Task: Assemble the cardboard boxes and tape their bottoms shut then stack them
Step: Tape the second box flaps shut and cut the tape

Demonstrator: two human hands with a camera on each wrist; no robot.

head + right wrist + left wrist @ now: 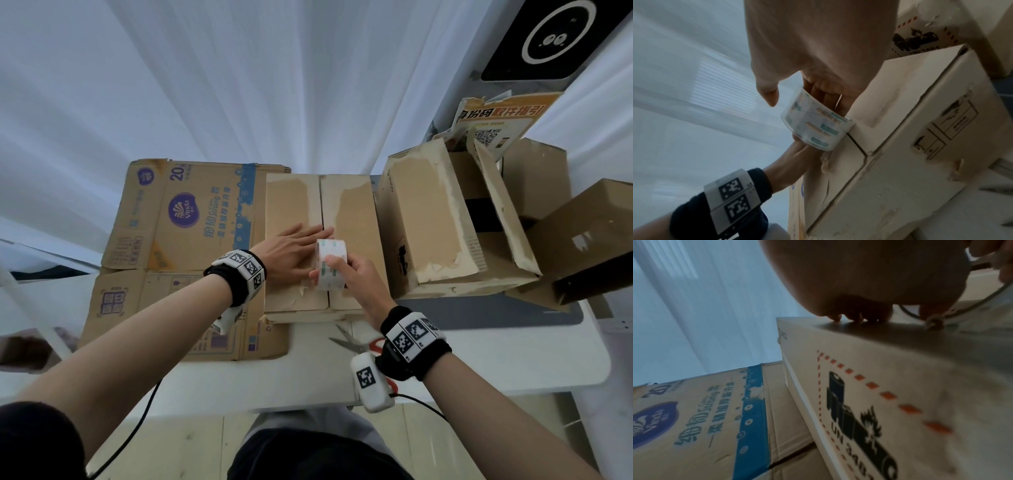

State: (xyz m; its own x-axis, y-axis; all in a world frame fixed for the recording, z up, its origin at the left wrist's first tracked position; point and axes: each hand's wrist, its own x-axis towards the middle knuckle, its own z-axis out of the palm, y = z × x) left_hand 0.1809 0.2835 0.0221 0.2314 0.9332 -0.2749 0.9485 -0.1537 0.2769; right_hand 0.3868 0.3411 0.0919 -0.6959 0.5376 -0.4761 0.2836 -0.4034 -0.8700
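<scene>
A brown cardboard box [356,212] stands in front of me with its two flaps folded shut and a seam down the middle. My left hand [291,251] lies flat on the left flap, fingers straight, pressing it down beside the seam. My right hand [352,274] grips a roll of clear tape [330,263] held on edge over the seam, near the box's front. In the right wrist view the tape roll [816,123] touches the box [910,129] at the seam. The left wrist view shows the left fingertips [857,318] on the top of the box [890,386].
A flattened printed carton [178,246] lies under and left of the box. Several opened boxes [445,219] with raised flaps crowd the right side. Scissors [352,342] lie on the white table [308,383] by my right wrist. A curtain hangs behind.
</scene>
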